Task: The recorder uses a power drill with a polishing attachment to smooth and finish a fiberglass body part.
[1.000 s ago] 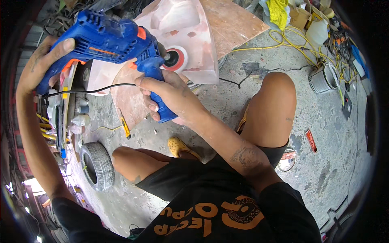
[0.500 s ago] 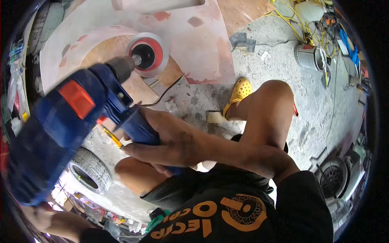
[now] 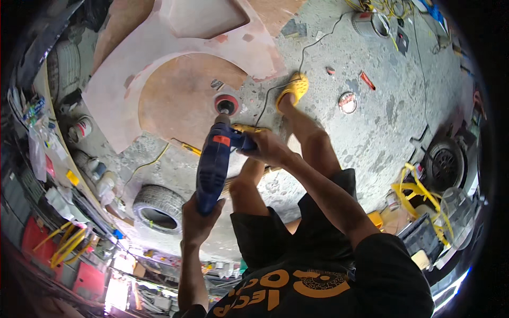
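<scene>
Blue drill [image 3: 213,164], one, red-and-black disc [image 3: 228,100] fitted: we held it on the near side of the pale panel [image 3: 114,100], left hand [image 3: 199,220] clamped round its rear, right hand [image 3: 271,148] round its side handle [image 3: 246,142].

The rough grey floor [image 3: 387,148] is darkly stained in patches. The left side is lined with mixed clutter [image 3: 58,204], and a spoked wheel [image 3: 444,163] is seen toward the right edge. Bright white light [image 3: 117,290] is seen beside red panels [image 3: 90,278] at lower left.
</scene>
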Demonstrator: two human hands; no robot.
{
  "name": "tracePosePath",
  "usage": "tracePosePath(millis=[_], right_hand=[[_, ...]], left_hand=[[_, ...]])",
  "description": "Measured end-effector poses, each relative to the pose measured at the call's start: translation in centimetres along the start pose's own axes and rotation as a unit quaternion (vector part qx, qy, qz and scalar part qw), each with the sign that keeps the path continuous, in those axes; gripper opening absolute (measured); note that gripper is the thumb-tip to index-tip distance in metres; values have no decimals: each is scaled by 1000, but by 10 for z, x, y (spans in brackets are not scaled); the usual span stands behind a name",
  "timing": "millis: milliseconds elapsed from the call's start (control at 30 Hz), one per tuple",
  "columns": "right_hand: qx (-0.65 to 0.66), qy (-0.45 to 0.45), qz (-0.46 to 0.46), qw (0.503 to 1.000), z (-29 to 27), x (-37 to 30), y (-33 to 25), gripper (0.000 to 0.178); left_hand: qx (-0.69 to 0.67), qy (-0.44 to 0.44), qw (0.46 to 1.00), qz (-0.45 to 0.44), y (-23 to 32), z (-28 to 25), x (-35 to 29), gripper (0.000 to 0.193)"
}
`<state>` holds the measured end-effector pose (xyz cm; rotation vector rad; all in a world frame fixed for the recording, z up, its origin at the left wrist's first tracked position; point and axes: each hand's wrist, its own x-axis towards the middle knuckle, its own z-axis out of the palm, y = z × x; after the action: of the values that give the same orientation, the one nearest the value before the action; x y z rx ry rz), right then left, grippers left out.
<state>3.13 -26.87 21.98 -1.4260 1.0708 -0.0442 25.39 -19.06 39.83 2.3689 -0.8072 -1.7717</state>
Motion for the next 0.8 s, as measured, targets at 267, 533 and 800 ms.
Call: tracePosePath(millis=[267, 533, 800], right_hand=[[19, 107, 74, 991, -16, -8, 4, 29], [80, 184, 101, 974, -10, 9, 12, 29], [88, 231, 153, 957, -3, 33, -1, 33]], left_hand=[[148, -23, 988, 43, 58, 4, 9, 32], [235, -34, 966, 107, 107, 5, 33, 23], [285, -62, 943, 159, 118, -25, 69, 20]])
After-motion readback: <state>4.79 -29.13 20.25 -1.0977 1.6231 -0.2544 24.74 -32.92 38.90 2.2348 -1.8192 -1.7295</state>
